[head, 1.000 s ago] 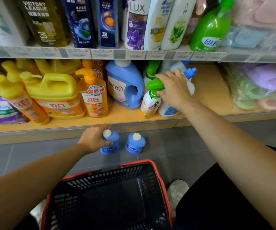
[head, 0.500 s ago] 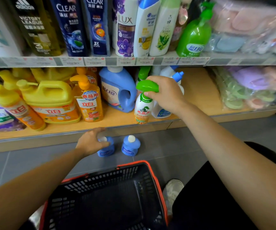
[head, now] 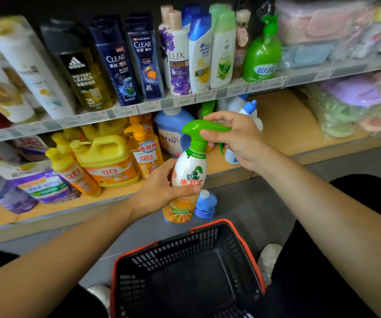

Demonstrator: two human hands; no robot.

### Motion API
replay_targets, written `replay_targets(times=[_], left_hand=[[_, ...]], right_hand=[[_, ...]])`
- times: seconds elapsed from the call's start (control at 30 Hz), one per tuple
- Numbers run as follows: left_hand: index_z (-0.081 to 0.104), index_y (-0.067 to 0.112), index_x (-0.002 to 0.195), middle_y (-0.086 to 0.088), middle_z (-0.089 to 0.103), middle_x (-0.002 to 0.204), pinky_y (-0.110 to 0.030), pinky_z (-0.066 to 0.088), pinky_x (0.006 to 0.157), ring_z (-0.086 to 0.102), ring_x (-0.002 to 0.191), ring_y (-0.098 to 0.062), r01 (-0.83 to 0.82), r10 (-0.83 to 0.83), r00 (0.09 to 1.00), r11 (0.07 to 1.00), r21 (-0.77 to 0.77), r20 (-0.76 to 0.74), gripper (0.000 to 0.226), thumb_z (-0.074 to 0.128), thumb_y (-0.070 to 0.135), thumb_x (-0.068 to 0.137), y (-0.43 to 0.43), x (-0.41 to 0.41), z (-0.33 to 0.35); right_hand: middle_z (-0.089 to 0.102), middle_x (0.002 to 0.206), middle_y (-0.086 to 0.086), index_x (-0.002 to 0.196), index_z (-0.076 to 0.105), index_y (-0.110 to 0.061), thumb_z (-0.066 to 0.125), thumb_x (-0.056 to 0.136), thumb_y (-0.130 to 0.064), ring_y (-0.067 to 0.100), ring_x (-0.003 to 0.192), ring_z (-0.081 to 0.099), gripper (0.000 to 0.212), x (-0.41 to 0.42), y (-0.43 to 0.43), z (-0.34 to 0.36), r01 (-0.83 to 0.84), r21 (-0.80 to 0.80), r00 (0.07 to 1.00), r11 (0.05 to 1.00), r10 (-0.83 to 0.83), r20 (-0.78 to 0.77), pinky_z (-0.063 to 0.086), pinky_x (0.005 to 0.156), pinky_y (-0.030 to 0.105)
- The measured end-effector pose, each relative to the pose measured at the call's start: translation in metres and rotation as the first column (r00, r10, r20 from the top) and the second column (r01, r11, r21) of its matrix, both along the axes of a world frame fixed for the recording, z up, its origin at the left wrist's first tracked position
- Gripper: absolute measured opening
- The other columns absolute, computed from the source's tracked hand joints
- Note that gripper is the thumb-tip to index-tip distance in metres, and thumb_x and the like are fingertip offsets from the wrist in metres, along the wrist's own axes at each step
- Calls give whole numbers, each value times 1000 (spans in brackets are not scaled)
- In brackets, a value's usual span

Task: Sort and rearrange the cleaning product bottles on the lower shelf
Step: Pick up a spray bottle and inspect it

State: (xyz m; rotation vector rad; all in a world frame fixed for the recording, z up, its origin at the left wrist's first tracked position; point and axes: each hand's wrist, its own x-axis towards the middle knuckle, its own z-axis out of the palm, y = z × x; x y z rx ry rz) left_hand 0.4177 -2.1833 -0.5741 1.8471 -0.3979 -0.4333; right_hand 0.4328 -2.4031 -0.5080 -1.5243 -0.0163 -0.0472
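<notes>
While left hand [head: 162, 191] grips spray bottle [head: 188, 173] body; right hand [head: 237, 138] pinches green trigger head.

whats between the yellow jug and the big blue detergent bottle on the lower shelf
In the head view, an orange pump bottle with a yellow pump stands between the yellow jug and the blue detergent bottle; a second similar one sits behind it.

I see blk basket [head: 184, 249] w/ orange rim on grey floor [head: 253, 203], shampoo btls [head: 125, 63] along upper shelf [head: 125, 111], green pump btl [head: 263, 56] at its right end, wrapped pastel packs [head: 357, 104] far right
</notes>
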Motion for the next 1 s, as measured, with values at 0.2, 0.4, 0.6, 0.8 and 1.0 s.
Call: replay_targets(times=[0.2,0.4,0.6,0.8,1.0], left_hand=[[62,13,120,0,76,104,-30,62,74,74,94,-17,-297,298,954,954,-44,19,57,90,22,72,5,-19,-17],[64,27,114,2,76,104,-48,61,84,73,94,-16,-318,318,947,948,-1,37,68,86,54,55,2,-21,-24],[62,17,121,-1,75,107,-53,59,83,73,97,-22,-247,245,968,969,24,54,79,86,58,58,-10,-28,-33],[64,17,122,2,77,105,-38,63,79,75,95,-16,-186,184,982,980,-73,-32,71,88,47,62,-13,-26,-28],[64,18,120,5,77,104,-30,62,75,75,93,-13,-181,176,983,978,-99,-54,69,86,48,63,-13,-24,-19]], right_hand=[[63,80,0,95,63,-15,85,74,-6,0,68,59,32,-26,29,-41,453,-59,891,890,-452,22,48,65,14],[73,92,-2,110,70,-8,82,79,-8,-1,79,69,33,-38,54,-51,211,-70,977,975,-213,-20,55,75,16],[75,101,16,103,70,6,73,88,-6,33,106,69,19,-36,56,-54,156,-16,986,988,-157,-53,55,94,49],[77,89,1,100,73,-5,65,93,-5,7,81,69,10,-23,39,-53,69,92,989,993,-56,-134,57,71,23],[75,101,0,105,73,-13,60,98,-11,12,95,69,15,-19,36,-49,85,147,980,986,-56,-190,57,86,34]])
